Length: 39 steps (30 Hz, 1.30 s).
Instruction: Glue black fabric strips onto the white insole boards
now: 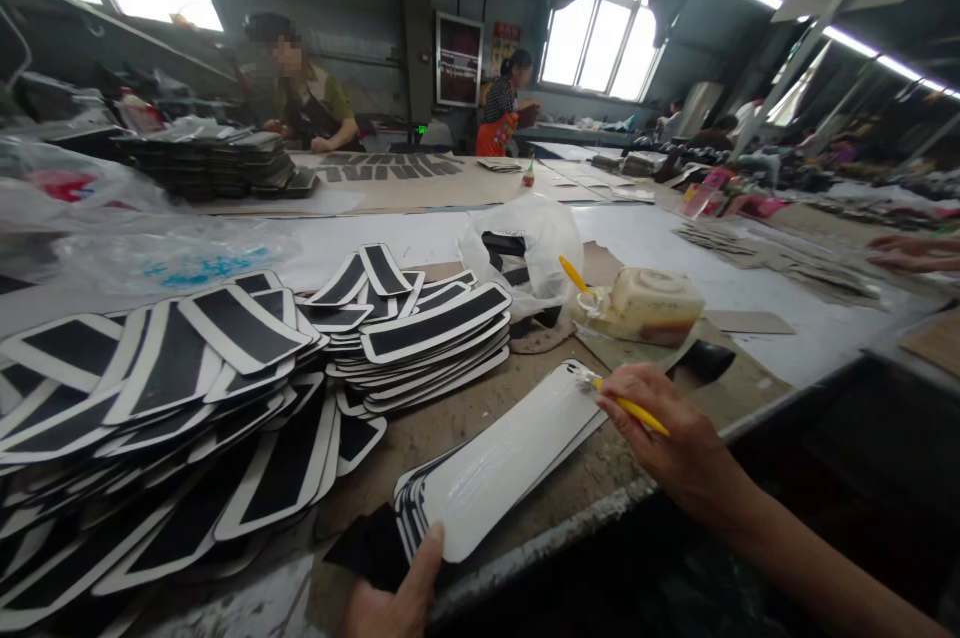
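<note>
My right hand [667, 418] is closed round the yellow handle of a small brush [637, 413]. White paste coats its bristles, which touch the far end of the top white panel [510, 463]. That panel is long with rounded corners, has wet-looking streaks, and lies on a slightly fanned stack of like pieces. My left hand [397, 593] is at the near end, its thumb pressed against the panel's corner; its other fingers are mostly hidden. A black strip [371, 548] lies beside that thumb, partly under the stack.
Piles of white-edged black pieces [247, 328] fill the left. Beyond the panel stand a glue-stained plastic container [652, 303], a second yellow-handled brush [574, 273] and a clear bag [555, 243]. Co-workers [311, 103] are across the table; another person's hand [915, 253] is far right.
</note>
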Tool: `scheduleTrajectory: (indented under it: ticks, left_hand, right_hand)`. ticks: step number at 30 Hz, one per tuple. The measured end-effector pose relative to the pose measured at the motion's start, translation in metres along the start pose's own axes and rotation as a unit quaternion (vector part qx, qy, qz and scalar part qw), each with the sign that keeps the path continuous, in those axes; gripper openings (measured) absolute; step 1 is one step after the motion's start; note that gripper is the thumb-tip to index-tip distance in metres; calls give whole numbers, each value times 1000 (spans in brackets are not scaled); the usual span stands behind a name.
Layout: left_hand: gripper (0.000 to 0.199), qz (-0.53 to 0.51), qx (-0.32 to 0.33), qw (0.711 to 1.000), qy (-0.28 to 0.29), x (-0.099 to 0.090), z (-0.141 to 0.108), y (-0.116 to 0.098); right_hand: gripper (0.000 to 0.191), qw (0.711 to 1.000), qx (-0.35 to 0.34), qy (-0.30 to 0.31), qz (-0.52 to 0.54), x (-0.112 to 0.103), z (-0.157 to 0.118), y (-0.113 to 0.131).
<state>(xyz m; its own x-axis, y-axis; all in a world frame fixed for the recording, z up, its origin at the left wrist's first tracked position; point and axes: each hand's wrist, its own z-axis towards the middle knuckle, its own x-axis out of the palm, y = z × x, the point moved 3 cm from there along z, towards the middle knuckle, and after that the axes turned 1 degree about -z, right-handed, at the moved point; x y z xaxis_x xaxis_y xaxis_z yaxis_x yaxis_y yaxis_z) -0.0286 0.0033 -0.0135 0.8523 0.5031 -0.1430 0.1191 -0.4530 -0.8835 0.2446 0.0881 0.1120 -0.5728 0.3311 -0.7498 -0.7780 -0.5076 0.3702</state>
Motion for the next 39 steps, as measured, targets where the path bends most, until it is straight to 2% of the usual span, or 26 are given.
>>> scheduleTrajectory:
  ticks: [3,5,8,10,13,15,17,19,21,25,28,34,39]
  left_hand:
    - [40,18,10,999,-32,1,-9,-7]
    - [42,-12,21,999,-29,4,-14,-12]
    - [47,-50,16,999,-12,8,-20,-16]
    - [50,-52,2,999,1,8,-21,-17]
    - [54,-43,-2,999,11,8,-23,-16]
    - [52,-42,8,999,15,7,-23,-17]
    - [47,-40,16,999,18,7,-23,-16]
    - [42,-34,16,999,16,7,-22,-16]
    - [41,-21,6,1000,13,6,-22,-15]
    - [42,9,-12,1000,12,5,-20,-12]
    - [44,30,-15,999,13,4,-16,-9]
    - [46,56,-14,998,10,2,-12,-2]
    - [47,73,-17,997,11,2,-13,-4]
  right_hand:
    - [10,1000,-14,24,4,6,-8,4]
    - [9,999,-10,30,37,9,-11,11]
    - [10,990,60,43,123,17,-12,27]
    - [17,969,134,79,193,26,-13,38]
    - [24,916,231,131,301,44,-18,55]
    - [26,884,270,150,352,56,-21,61]
    - [26,869,282,166,371,65,-23,63]
    - [25,874,276,170,361,68,-24,60]
    - [22,895,253,153,334,66,-24,52]
    - [15,957,156,63,237,45,-20,29]
    - [10,985,89,11,145,27,-17,9]
    - [6,998,0,-60,20,-1,-12,-14]
    - [14,996,-57,-68,0,-13,-14,-18]
